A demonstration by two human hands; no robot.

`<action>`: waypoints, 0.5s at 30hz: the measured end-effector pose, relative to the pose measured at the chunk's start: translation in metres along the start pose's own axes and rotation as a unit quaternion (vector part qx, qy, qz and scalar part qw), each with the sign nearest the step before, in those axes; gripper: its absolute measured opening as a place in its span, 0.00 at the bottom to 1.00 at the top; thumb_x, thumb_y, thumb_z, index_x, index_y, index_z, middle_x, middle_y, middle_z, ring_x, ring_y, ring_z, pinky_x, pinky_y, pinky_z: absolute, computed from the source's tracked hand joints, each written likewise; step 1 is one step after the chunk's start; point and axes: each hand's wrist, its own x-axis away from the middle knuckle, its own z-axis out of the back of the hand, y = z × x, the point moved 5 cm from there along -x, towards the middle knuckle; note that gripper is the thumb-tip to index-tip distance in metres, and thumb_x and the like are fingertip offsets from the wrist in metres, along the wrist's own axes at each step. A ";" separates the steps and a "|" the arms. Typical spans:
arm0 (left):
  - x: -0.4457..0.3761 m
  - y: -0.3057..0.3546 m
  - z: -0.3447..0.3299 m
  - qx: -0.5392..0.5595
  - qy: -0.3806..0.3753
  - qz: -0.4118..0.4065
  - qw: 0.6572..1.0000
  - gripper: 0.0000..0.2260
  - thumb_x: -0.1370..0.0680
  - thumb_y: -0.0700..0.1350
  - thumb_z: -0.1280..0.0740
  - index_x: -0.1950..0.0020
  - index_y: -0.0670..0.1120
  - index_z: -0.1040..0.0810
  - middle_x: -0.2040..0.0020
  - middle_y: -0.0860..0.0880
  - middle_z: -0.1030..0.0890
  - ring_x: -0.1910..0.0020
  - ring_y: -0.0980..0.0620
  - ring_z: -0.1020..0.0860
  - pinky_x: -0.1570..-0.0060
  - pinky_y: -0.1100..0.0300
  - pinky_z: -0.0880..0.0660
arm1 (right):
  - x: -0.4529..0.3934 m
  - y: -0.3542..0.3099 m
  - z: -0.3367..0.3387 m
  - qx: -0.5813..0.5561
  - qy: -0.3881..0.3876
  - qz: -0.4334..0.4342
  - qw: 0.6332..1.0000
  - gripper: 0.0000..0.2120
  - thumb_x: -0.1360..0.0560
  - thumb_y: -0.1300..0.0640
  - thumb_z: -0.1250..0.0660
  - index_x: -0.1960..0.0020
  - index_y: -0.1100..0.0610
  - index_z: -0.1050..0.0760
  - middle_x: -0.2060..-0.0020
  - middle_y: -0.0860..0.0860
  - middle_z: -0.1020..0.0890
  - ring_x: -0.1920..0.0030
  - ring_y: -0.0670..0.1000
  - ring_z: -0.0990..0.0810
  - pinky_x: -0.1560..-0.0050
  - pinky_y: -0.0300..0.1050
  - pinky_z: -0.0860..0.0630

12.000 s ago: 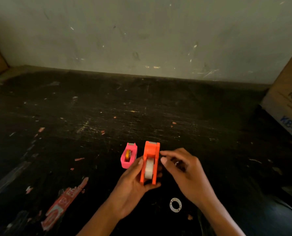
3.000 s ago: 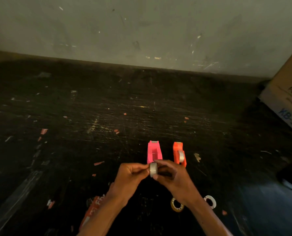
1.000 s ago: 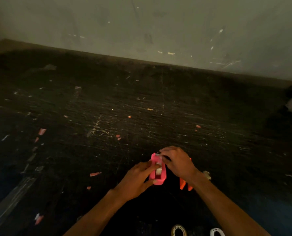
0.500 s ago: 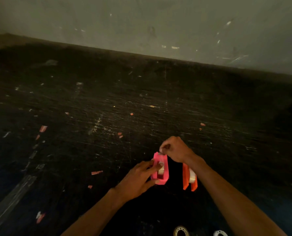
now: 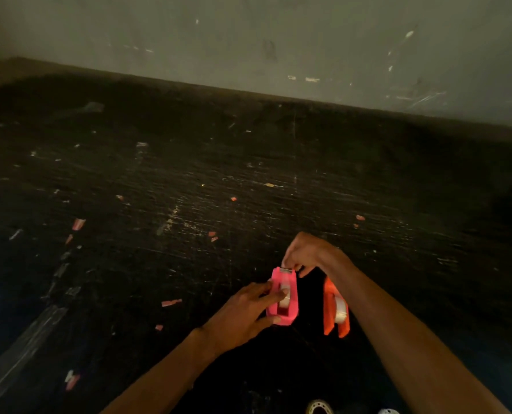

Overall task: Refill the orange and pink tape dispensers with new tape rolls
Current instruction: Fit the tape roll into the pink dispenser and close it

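Two hands on pink dispenser | right hand now pinching cutter end

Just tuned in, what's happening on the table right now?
A person is loading the pink dispenser. The left hand steadies it from the side, with a tape roll seated inside, while the right hand pinches at its cutter end, apparently drawing out the tape. The orange dispenser stands beside it, untouched, with a roll already in it.
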 end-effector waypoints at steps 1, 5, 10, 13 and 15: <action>0.000 0.000 0.001 0.007 0.000 0.000 1.000 0.25 0.23 0.50 0.37 0.27 0.53 0.40 0.26 0.45 0.36 0.29 0.48 0.36 0.28 0.56 0.40 | 0.000 0.000 0.000 -0.002 -0.003 -0.006 1.000 0.08 0.28 0.66 0.33 0.50 0.63 0.19 0.51 0.57 0.17 0.51 0.51 0.19 0.58 0.44 0.18; 0.000 0.000 0.002 0.013 0.004 -0.001 1.000 0.25 0.23 0.51 0.37 0.27 0.53 0.40 0.26 0.45 0.35 0.29 0.48 0.36 0.29 0.57 0.40 | -0.001 0.002 -0.002 -0.027 -0.005 -0.030 0.999 0.09 0.29 0.67 0.31 0.49 0.64 0.19 0.53 0.57 0.17 0.53 0.51 0.19 0.61 0.43 0.17; 0.000 -0.002 0.000 0.029 -0.004 0.004 1.000 0.25 0.23 0.52 0.37 0.27 0.55 0.40 0.25 0.47 0.37 0.27 0.50 0.38 0.28 0.56 0.41 | 0.002 0.002 -0.003 -0.045 0.007 -0.044 0.998 0.08 0.29 0.66 0.30 0.50 0.63 0.19 0.51 0.57 0.17 0.52 0.51 0.18 0.61 0.42 0.17; 0.000 -0.003 0.000 0.037 -0.004 0.007 0.999 0.25 0.23 0.53 0.37 0.27 0.55 0.39 0.26 0.47 0.36 0.27 0.50 0.38 0.28 0.55 0.39 | 0.005 0.001 -0.006 -0.047 0.015 -0.045 0.998 0.11 0.29 0.67 0.31 0.47 0.63 0.20 0.47 0.58 0.18 0.52 0.51 0.19 0.60 0.42 0.17; -0.001 -0.004 0.000 0.040 -0.002 0.009 0.999 0.25 0.23 0.52 0.37 0.27 0.55 0.39 0.26 0.48 0.36 0.27 0.51 0.38 0.28 0.58 0.41 | 0.008 0.001 -0.006 -0.061 0.015 -0.037 0.997 0.10 0.27 0.67 0.33 0.46 0.63 0.21 0.46 0.58 0.19 0.53 0.51 0.20 0.62 0.42 0.18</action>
